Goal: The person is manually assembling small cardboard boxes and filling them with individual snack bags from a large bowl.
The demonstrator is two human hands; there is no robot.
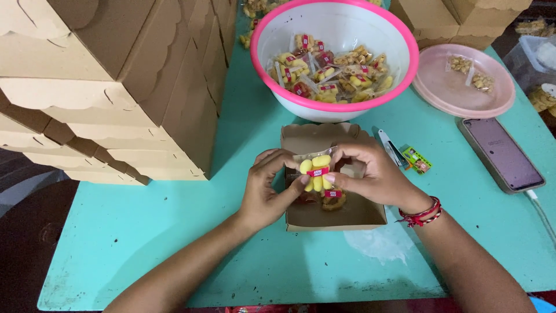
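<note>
Head view: both hands meet over an open brown cardboard box [341, 214] that sits on a turquoise table [174, 232]. The left hand [267, 188] and the right hand [370, 174] pinch between their fingertips 1 small clear packet of yellow puffed snacks [316, 171] with a red label, held just above the box's inside. Each hand grips 1 side of the packet, fingers curled, thumbs underneath. In the box, under the packet, lies another packet of brownish snacks [333, 198], partly hidden. A red bracelet [421, 213] circles the right wrist.

Beyond the box stands a white bowl with a pink rim [399, 69], filled with many similar packets. To its right rests a pink plate [498, 101] holding 2 packets, and near it a phone [503, 153] lies face up with a cable attached. A stack of folded cardboard boxes [116, 87] rises at the left. A small green packet [418, 159] lies just right of the box.
</note>
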